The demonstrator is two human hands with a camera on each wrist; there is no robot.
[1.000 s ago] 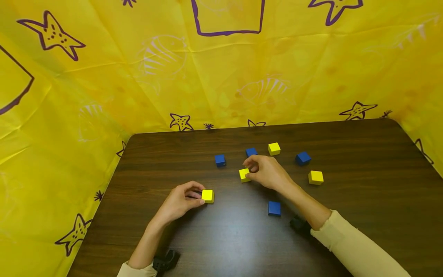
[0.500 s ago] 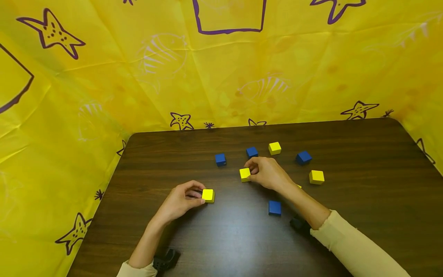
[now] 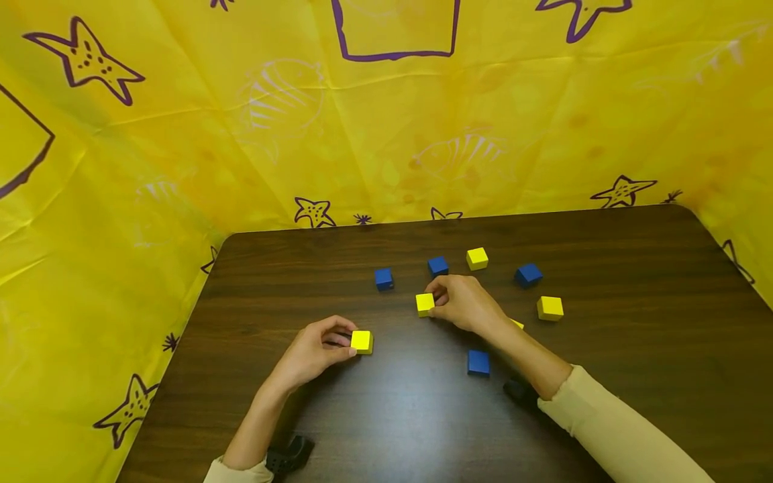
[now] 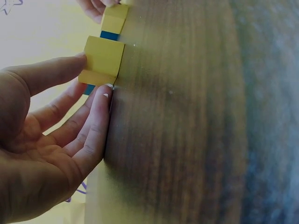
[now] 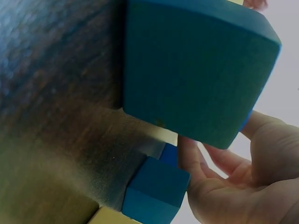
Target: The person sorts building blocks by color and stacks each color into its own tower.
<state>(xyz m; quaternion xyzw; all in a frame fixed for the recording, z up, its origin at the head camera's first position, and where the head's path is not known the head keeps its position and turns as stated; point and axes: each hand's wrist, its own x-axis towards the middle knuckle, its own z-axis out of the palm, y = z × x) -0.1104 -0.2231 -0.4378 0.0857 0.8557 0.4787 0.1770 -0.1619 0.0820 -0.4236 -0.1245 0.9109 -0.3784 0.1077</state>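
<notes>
While the head view showed the left hand (image 3: 317, 350) with a yellow cube (image 3: 362, 342) pinched at its fingertips over the table (image 3: 290, 268), the left wrist view revealed the thumb and a finger against it, parted only by the cube's width. The right hand (image 3: 465, 303) similarly held a second yellow cube (image 3: 425, 305) near a small blue cube (image 3: 437, 266); on the right wrist view, a large-looking blue block (image 5: 196, 70) hid that hold. A third yellow cube (image 3: 517, 323) peeked past the right forearm (image 3: 531, 359).
</notes>
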